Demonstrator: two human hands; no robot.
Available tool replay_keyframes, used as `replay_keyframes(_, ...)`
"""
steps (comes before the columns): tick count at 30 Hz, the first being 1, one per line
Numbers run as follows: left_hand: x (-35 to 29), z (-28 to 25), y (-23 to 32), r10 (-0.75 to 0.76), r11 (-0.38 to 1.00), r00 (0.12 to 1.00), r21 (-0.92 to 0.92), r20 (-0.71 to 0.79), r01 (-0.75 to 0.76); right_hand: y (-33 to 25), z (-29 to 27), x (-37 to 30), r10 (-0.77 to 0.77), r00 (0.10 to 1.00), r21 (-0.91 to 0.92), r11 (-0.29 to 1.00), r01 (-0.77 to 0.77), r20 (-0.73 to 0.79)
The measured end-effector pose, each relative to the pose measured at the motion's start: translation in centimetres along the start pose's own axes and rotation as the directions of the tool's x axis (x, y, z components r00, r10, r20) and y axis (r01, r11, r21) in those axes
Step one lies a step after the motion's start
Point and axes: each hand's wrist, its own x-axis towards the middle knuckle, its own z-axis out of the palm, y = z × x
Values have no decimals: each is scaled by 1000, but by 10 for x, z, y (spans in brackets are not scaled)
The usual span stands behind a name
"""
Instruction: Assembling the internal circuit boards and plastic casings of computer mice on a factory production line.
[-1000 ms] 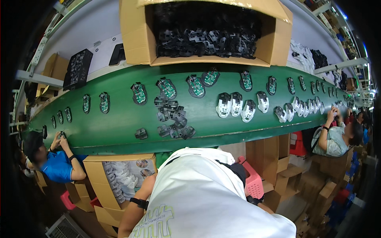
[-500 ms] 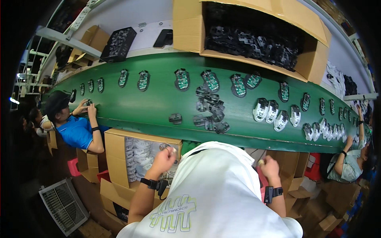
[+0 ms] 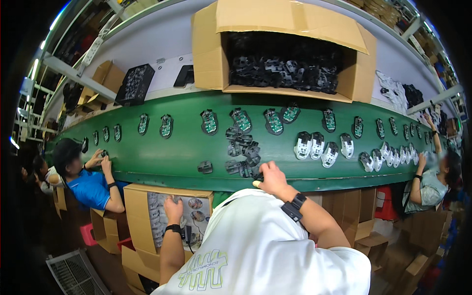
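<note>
- Pieces of dark grey moulded plastic (image 3: 239,141) lie heaped on the smooth green belt (image 3: 147,157) in front of me, probably to stay within arm's reach.
- My right hand (image 3: 273,178) is at the heap's near end, fingers bent and close together; I cannot tell whether they grip a piece.
- My left hand (image 3: 173,209) is at an open brown cardboard carton (image 3: 135,206) of white plastic shells (image 3: 156,223), fingers curled; whether it holds anything, I cannot tell.
- Beyond the heap, green circuit boards on dark rounded bases (image 3: 209,121) form a row, mostly spaced apart, seemingly for taking singly.
- Behind them, a large brown cardboard box (image 3: 209,46) opens toward me, likely for easy access to its black plastic parts (image 3: 287,76).
</note>
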Motion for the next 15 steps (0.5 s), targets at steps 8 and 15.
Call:
replay_keyframes(8, 15, 9, 0, -42, 875, 981, 481, 188, -55, 5, 11, 39, -177, 962, -19, 984, 177, -208)
replay_keyframes(15, 23, 0, -20, 70, 723, 959, 648, 275, -239, 13, -6, 29, -281, 915, -70, 959, 273, -288)
